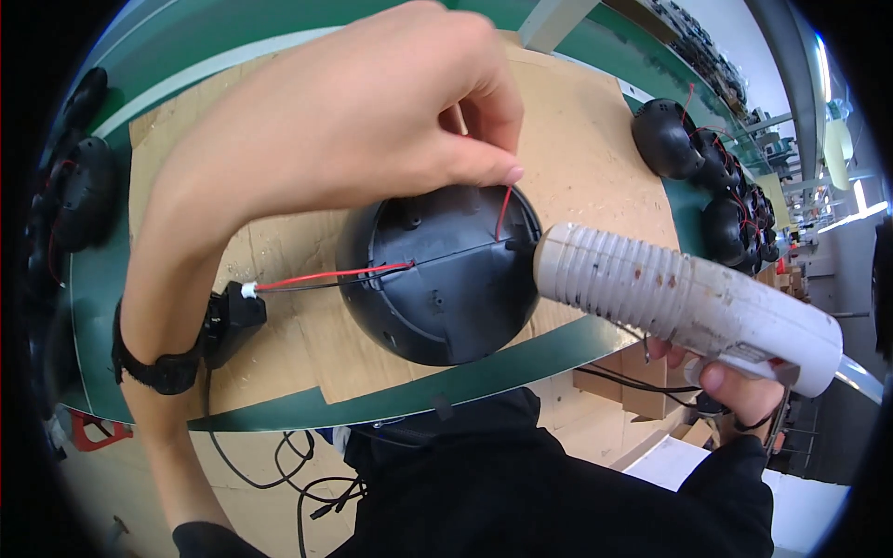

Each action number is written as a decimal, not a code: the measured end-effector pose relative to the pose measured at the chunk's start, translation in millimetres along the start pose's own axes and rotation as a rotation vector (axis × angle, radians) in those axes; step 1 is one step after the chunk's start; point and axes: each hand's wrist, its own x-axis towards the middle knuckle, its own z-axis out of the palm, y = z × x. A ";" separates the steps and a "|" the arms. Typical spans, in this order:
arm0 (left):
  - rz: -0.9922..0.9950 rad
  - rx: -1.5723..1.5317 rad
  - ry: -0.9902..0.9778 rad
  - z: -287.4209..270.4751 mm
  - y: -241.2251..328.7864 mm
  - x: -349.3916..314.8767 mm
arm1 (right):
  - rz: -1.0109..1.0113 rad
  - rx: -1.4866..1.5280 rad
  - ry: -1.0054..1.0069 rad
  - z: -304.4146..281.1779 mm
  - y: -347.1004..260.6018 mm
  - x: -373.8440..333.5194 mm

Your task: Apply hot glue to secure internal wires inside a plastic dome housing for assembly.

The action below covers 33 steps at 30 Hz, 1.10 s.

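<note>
A black round plastic housing (456,298) lies on the board in front of me. My left hand (372,102) reaches over it from the left, thumb and fingers pinched on a thin red wire (503,212) that rises from the housing's right side. In my right hand (735,386) is a worn white hot glue gun (670,288) with a ribbed front. Its dark nozzle meets the housing near the foot of the red wire; whether they touch I cannot tell. From the housing's middle, a red and black wire pair (335,273) runs left to a white connector (248,289).
The wooden board (595,139) rests on a green work surface (484,395). A black box-shaped part (237,321) sits beside my left wrist. More black housings stand at the left (84,191) and at the right (665,138). Black cables (312,465) hang below the front edge.
</note>
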 end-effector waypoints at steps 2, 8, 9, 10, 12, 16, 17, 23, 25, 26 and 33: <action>0.023 -0.073 -0.008 -1.1 -9.3 2.9 | 0.047 -0.174 -0.037 -3.9 -27.0 4.2; 0.025 -0.210 -0.065 -28.7 1.2 -11.5 | 0.156 -0.018 0.047 29.3 -63.1 18.8; 0.026 -0.192 -0.075 -30.0 1.2 -12.0 | 0.133 -0.039 0.061 29.6 -64.9 18.8; -0.001 -0.185 -0.035 -29.5 1.4 -13.6 | 0.130 -0.048 0.048 25.8 -67.9 18.5; -0.053 -0.201 -0.054 -29.6 1.9 -10.9 | 0.201 -0.151 -0.045 11.2 -68.9 18.7; -0.121 -0.238 -0.082 -22.5 -2.9 -8.2 | 0.035 -0.348 0.070 5.3 -52.4 20.7; -0.133 -0.242 -0.081 -24.3 -0.7 -11.5 | -0.035 -0.373 0.122 9.7 -49.6 18.8; 0.056 -0.142 0.121 14.2 -26.7 15.3 | -0.075 -0.475 0.154 2.7 -55.9 16.6; 0.096 -0.147 0.130 12.9 -31.7 9.2 | -0.093 -0.468 0.146 5.1 -57.2 17.7; 0.141 -0.152 0.133 12.2 -33.2 7.0 | -0.101 -0.464 0.145 5.9 -57.7 17.9; -0.084 -0.233 -0.083 -23.1 -2.6 -6.2 | -0.131 -0.436 0.153 2.4 -51.3 17.6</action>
